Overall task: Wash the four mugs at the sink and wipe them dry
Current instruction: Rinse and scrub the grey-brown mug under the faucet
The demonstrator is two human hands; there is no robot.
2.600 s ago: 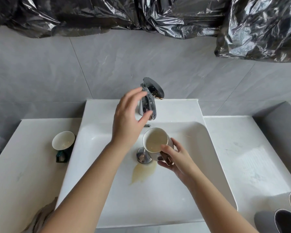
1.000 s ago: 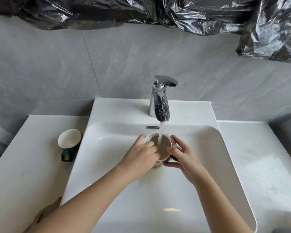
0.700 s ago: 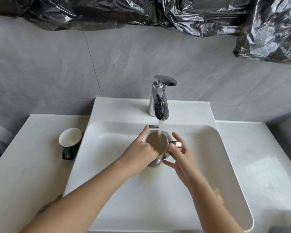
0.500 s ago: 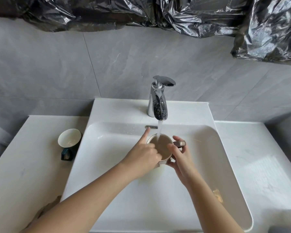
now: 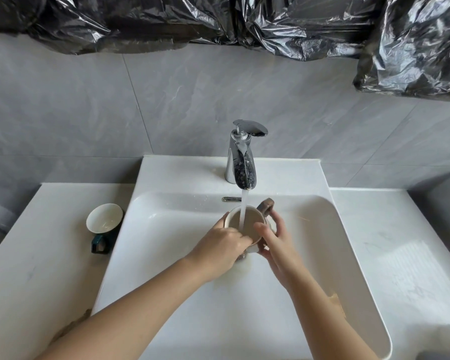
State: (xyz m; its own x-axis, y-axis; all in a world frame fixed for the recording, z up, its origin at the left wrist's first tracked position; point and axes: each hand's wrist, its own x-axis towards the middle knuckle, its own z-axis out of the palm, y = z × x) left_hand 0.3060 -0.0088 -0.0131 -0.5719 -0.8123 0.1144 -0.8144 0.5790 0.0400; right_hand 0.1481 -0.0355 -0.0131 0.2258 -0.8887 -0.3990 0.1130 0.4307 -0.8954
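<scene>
Mug (image 5: 252, 220) under running tap (image 5: 240, 162)

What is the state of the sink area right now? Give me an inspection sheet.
Surface: white sink basin; white counter on either side.
Job's things: brown mug under running water; green-handled mug upright on the left counter.
Clutter: brownish cloth at the lower left edge, partly seen.
Hands: left hand and right hand both hold the brown mug.
Cables: nothing seen.
Surroundings: chrome faucet, grey tiled wall, black plastic sheeting above.
</scene>
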